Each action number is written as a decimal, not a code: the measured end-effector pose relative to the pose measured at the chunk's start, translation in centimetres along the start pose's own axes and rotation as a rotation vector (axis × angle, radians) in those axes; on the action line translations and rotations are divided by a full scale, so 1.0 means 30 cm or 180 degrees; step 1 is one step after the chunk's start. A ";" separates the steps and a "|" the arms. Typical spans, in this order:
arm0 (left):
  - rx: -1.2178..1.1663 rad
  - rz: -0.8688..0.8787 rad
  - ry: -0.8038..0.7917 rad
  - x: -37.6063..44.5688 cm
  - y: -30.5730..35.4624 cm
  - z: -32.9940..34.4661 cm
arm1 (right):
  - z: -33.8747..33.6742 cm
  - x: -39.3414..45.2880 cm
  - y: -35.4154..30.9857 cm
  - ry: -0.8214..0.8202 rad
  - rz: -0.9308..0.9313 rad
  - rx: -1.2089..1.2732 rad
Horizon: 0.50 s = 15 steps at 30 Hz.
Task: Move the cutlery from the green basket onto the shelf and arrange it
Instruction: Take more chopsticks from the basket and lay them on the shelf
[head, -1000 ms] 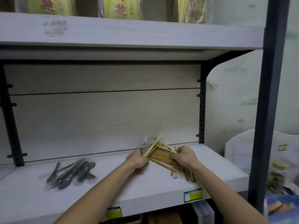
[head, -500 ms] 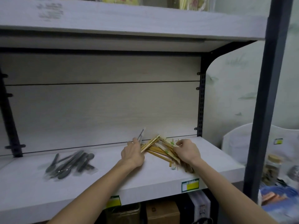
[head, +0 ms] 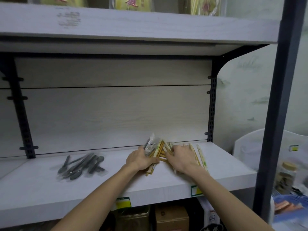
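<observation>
A pile of wrapped wooden chopsticks lies on the white shelf board, right of centre. My left hand grips a bunch of them together with a clear-wrapped dark utensil that sticks up behind the hand. My right hand lies over the right part of the pile, fingers curled into the sticks. More chopsticks fan out to the right of that hand. A heap of wrapped grey plastic spoons lies on the same board to the left. The green basket is out of view.
A dark metal post stands at the right. Behind it are a white board, a jar and packets. Boxes stand under the shelf. Yellow packets line the upper shelf. Price labels sit on the front edge.
Both hands have regathered the chopsticks; the pile now splits into a bunch under each hand, and some sticks have spread out to the right. The spoons have not moved.
</observation>
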State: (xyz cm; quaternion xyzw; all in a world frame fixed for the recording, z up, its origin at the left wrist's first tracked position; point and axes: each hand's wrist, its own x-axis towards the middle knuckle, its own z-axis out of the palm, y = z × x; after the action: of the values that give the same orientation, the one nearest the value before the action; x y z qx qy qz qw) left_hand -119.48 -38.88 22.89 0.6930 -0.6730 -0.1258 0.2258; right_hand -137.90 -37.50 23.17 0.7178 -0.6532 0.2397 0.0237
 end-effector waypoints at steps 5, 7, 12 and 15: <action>-0.0443 -0.0023 0.0155 -0.002 -0.053 -0.002 | -0.009 0.002 -0.010 -0.0303 -0.0036 -0.0375; -0.0560 -0.0051 0.0210 -0.002 -0.068 -0.006 | -0.012 0.004 -0.019 -0.0406 -0.0042 -0.0482; -0.0774 -0.0155 0.0327 -0.010 -0.093 -0.028 | -0.003 0.003 -0.071 -0.0074 -0.0466 -0.0602; -0.0944 -0.0242 0.0424 -0.016 -0.118 -0.056 | 0.009 0.000 -0.127 0.0079 -0.0878 -0.0866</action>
State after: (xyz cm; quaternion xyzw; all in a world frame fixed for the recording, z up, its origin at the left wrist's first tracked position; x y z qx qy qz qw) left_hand -115.61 -38.21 22.59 0.6838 -0.6040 -0.1860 0.3648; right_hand -134.18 -37.05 24.00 0.7877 -0.5747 0.1525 0.1613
